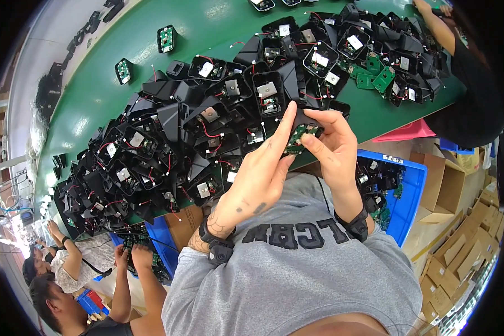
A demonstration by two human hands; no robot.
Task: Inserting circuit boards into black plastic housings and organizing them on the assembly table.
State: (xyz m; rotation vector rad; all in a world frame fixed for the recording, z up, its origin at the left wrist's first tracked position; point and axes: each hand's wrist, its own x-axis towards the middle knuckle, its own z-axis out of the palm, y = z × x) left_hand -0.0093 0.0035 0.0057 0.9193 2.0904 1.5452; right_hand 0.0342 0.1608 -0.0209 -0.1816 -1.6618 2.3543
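The left hand and right hand both grasp one black plastic housing with green circuit board; I see similar black housings heaped on the green table.

We're looking down from the wearer's head, wide fisheye, close above left hand and right hand, green workbench beyond.

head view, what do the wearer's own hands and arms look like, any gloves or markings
No gloves: the left hand and right hand are bare. Small dark tattoo marks show on the left, plus a dark web-like tattoo near its wrist. Each wrist wears a black strap with a boxy black device; behind them are heathered grey fabric sleeves.
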